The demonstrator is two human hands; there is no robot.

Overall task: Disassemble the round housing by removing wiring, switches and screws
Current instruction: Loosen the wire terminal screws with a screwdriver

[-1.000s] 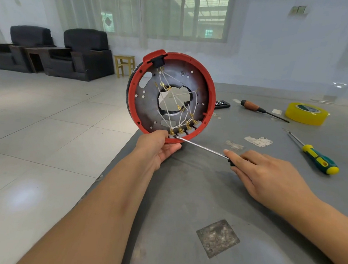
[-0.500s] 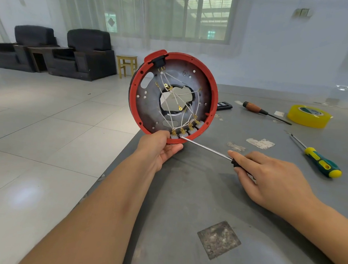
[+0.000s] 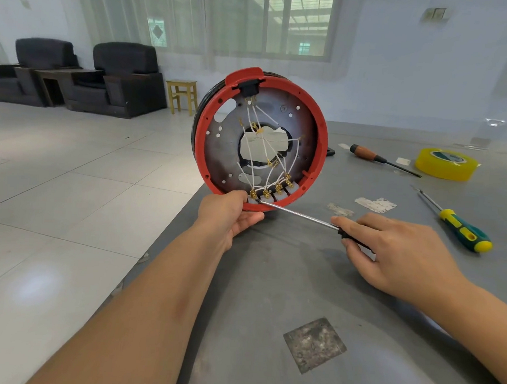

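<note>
Gripping the bottom rim, the left hand (image 3: 230, 214) holds the round housing (image 3: 261, 139) upright above the worktop's (image 3: 271, 281) left edge. The right hand (image 3: 396, 252) grasps a screwdriver (image 3: 301, 215), its tip touching the leftmost of four switches (image 3: 271, 194) joined by white wiring (image 3: 266, 151).

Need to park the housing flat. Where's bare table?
Free: near table between the forearms, around the dark square patch. Crowded: far right, with brown-handled screwdriver, yellow tape roll, green-yellow screwdriver.
</note>
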